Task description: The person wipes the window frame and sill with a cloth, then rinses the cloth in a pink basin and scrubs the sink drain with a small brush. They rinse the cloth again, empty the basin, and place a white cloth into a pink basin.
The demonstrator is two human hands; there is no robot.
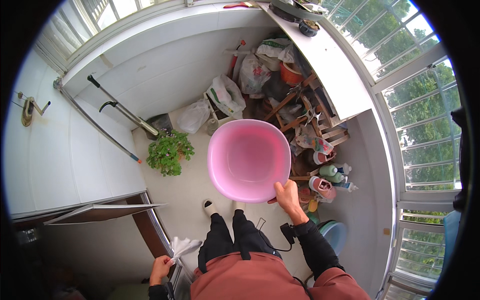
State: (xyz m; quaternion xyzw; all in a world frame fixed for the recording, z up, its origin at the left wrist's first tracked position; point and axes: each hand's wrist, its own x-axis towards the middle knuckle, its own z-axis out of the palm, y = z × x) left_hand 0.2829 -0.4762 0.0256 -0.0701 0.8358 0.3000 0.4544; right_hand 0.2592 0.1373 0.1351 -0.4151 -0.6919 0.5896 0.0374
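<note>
My right hand [288, 197] grips the rim of a pink plastic basin [247, 161] at its near right corner. The basin hangs in front of me, its inside facing up towards the camera, and nothing shows in it. Down at the lower left, my left hand [162, 265] pinches a white cloth [183, 248] that fans out above the fingers. Hand and cloth are close to the door frame. Below the basin, my slippers [210, 207] stand on the pale floor [187, 191]; the basin partly hides one of them.
A flowering potted plant [169, 152] stands ahead on the left. Plastic bags [227, 95], wooden stools [287, 107], shoes [323, 187] and bottles [329, 171] crowd the right side under a white shelf [333, 71]. A light-blue basin [336, 238] leans by the right wall; an open door [105, 212] lies left.
</note>
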